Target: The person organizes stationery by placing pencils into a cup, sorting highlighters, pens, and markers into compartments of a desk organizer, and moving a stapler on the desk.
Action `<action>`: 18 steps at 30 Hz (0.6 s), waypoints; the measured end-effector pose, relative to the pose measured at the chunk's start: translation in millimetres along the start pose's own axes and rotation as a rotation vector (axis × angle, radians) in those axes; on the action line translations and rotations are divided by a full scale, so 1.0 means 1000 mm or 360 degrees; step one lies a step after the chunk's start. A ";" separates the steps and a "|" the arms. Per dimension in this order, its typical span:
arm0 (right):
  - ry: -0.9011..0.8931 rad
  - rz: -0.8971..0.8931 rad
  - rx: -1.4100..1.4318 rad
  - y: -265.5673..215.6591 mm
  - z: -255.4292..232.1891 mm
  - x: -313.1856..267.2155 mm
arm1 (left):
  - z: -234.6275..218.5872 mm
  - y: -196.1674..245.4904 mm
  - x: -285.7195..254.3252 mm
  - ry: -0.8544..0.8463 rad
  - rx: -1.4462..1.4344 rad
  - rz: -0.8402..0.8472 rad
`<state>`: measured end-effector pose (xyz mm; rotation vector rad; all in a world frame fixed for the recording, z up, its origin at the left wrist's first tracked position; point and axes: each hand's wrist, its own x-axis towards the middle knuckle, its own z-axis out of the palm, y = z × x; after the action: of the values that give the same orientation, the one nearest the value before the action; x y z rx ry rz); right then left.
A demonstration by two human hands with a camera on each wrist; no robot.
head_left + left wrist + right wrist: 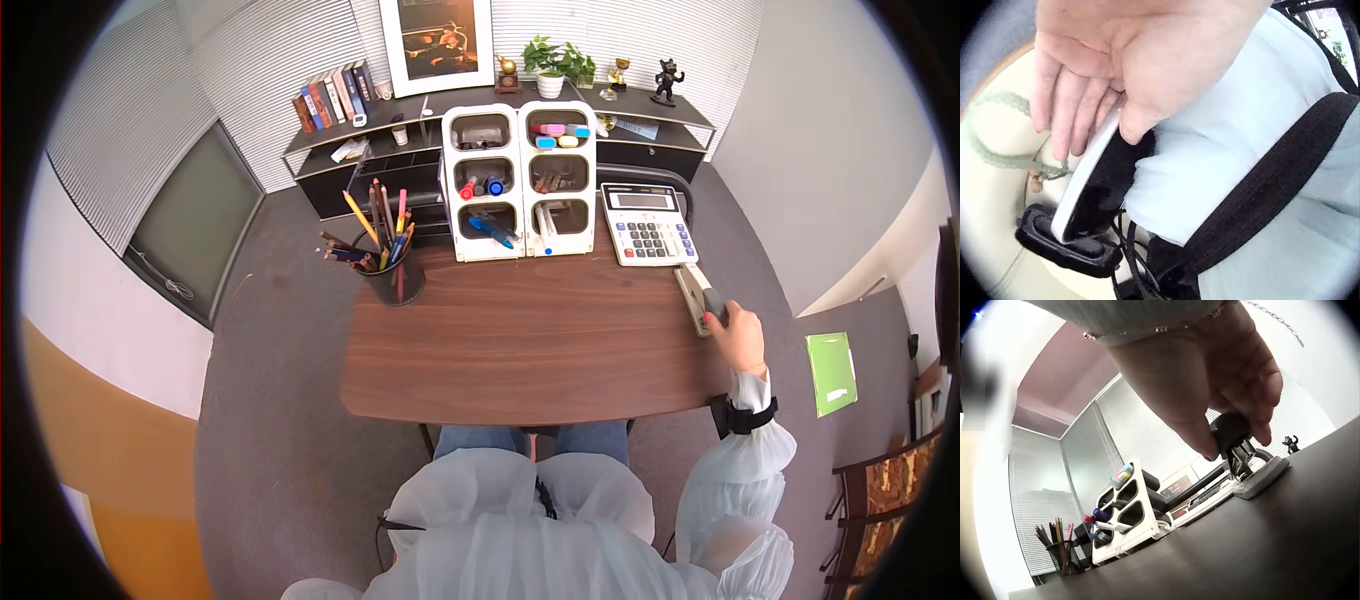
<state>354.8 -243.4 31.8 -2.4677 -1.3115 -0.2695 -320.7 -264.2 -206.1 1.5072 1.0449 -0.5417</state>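
Observation:
In the head view my right hand (742, 342) holds a beige and grey stapler (692, 297) at the desk's right edge, just in front of the calculator (648, 228). The right wrist view has thumb and fingers around the stapler's black end (1232, 429), its base down on the desktop. My left hand (1147, 56) is outside the head view. In its wrist view the fingers hang loosely, beside a flat white-edged black device (1100, 187) that partly passes behind the thumb. A pale green bead bracelet (1000, 100) lies beyond the fingertips.
A white organizer (523, 190) with pens and markers stands at the desk's (530, 350) back. Left of it is a black mesh cup (398, 282) of pencils. Behind runs a low black shelf (425, 108) with books, plant and figurines. Black cables (1132, 250) hang near the left hand.

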 end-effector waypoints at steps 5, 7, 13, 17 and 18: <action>-0.0177 -0.0329 0.0244 -0.015 -0.009 -0.009 | -0.004 0.008 0.007 0.0035 -0.0102 -0.0016; -0.0269 -0.0458 0.0316 -0.037 -0.012 -0.007 | 0.001 0.012 0.006 0.0023 -0.0145 -0.0028; -0.0405 -0.1141 0.0590 -0.115 0.032 0.028 | 0.009 0.019 -0.011 0.0078 -0.0277 -0.0102; -0.0394 -0.1176 0.0626 -0.155 0.060 0.054 | -0.003 0.024 -0.028 0.0147 -0.0318 -0.0150; -0.0385 -0.1184 0.0633 -0.159 0.066 0.059 | -0.010 0.024 -0.028 -0.0043 -0.0207 -0.0160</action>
<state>256.2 -90.1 21.3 -1.6453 -2.1101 0.1233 -317.0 -261.7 -168.0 1.3356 1.1185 -0.5523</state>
